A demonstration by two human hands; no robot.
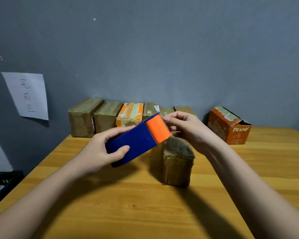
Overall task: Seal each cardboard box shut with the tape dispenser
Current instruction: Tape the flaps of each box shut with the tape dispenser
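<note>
Tape dispenser [136,140] is held above the counter [128,204] centre. Left hand [100,152] grips its blue body for support; right hand [185,128] pinches at the orange end, probably freeing tape. Cardboard box [177,163] stands beneath, awaiting sealing.

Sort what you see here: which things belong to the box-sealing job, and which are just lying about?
Job: blue and orange tape dispenser, brown box under it, row of boxes by the wall, open orange box.
Lying about: handwritten paper on the wall, black crate.
</note>
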